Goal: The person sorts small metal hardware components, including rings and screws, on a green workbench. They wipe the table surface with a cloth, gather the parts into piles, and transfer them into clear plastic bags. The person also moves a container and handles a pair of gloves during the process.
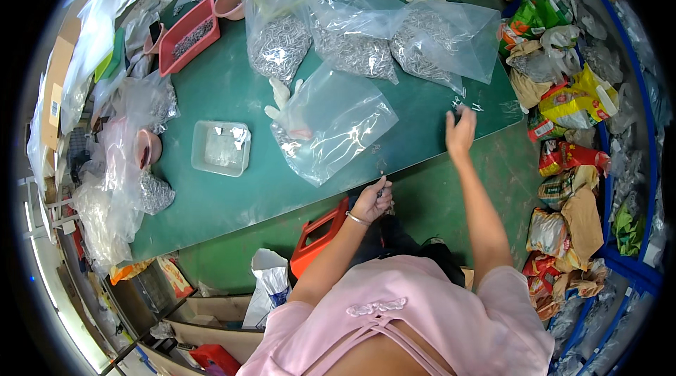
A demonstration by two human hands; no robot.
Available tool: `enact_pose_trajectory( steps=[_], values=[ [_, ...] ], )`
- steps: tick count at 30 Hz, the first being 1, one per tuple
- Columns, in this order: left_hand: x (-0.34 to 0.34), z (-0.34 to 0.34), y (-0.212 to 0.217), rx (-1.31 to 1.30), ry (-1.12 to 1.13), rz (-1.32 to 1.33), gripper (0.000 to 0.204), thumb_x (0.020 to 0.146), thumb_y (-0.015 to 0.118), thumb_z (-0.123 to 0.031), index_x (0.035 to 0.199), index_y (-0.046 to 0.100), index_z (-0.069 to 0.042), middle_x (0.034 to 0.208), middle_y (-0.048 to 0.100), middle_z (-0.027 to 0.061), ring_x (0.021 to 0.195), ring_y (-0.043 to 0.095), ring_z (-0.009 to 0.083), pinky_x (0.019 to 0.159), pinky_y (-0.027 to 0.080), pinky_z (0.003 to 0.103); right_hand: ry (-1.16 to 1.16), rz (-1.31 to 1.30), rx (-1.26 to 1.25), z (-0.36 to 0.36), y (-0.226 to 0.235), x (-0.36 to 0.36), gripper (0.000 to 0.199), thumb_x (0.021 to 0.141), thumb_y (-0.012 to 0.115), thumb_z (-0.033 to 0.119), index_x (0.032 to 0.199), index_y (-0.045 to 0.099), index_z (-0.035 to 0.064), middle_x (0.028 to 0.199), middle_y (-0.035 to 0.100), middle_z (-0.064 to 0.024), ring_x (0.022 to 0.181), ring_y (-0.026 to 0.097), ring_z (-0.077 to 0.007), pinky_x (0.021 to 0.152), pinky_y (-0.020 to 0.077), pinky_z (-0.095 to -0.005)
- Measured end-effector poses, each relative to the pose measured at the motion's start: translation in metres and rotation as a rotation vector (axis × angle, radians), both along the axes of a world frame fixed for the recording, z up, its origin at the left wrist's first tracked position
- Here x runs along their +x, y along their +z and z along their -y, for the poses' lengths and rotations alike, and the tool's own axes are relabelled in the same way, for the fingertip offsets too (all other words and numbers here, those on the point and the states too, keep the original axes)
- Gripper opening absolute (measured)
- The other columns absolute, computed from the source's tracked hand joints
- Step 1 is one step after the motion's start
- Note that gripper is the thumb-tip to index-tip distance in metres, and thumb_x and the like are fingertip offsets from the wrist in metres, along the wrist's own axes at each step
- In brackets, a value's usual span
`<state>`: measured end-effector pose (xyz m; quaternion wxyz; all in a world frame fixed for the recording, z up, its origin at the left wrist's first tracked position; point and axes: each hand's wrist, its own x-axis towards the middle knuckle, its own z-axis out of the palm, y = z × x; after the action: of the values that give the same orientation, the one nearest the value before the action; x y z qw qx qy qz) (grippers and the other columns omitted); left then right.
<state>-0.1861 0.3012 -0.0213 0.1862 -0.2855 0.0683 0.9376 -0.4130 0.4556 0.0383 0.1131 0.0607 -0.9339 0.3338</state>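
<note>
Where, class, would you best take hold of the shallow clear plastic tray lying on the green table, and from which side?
Probably by the rim of the clear plastic tray, a long edge pinched from above. It lies flat and open-topped on the green table, with bare surface around it, so fingers can reach its low walls.

bare green table (232,186) near edge passable, clear bags (331,122) and tub (221,148) crowd beyond

The person wears a pale pink short-sleeved top (422,305) with thin straps crossing at the back and a small white embroidered trim below the neckline. Both forearms are bare. A slim silver bangle (358,220) circles the left wrist.
</note>
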Motion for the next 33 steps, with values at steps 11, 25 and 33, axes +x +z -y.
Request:
enact_pose_trajectory(
  steps=[11,25,33],
  values=[
    [0.008,-0.004,0.039,-0.317,0.013,0.167,0.024,0.092,0.049,-0.017,0.107,0.055,0.0,0.075,0.05,0.0006,0.059,0.042,0.0072,0.047,0.033,0.019,-0.019,0.068,-0.242,-0.022,-0.037,-0.049,0.014,0.076,0.064,0.003,0.087,0.055,0.0009,0.073,0.06,-0.0128,0.065,0.058,-0.0266,0.063,0.0459,-0.037],
    [0.003,0.006,0.048,-0.231,-0.123,0.186,0.022,0.092,0.05,-0.021,0.103,0.056,-0.003,0.068,0.046,-0.0006,0.054,0.038,0.0049,0.042,0.028,0.016,-0.022,0.41,-0.212,-0.086,-0.032,-0.076,0.019,0.079,0.059,-0.003,0.096,0.055,0.0022,0.088,0.056,-0.0113,0.074,0.057,-0.0211,0.064,0.0468,-0.0314],
    [-0.023,-0.002,0.055,-0.241,-0.112,0.089,0.021,0.091,0.051,-0.02,0.101,0.057,-0.002,0.07,0.05,-0.0002,0.058,0.046,0.0075,0.044,0.032,0.018,-0.119,0.633,-0.924,-0.056,-0.008,-0.088,0.028,0.079,0.063,0.003,0.106,0.057,0.003,0.069,0.054,-0.0023,0.059,0.048,-0.0098,0.053,0.0405,-0.0231]
  ],
)
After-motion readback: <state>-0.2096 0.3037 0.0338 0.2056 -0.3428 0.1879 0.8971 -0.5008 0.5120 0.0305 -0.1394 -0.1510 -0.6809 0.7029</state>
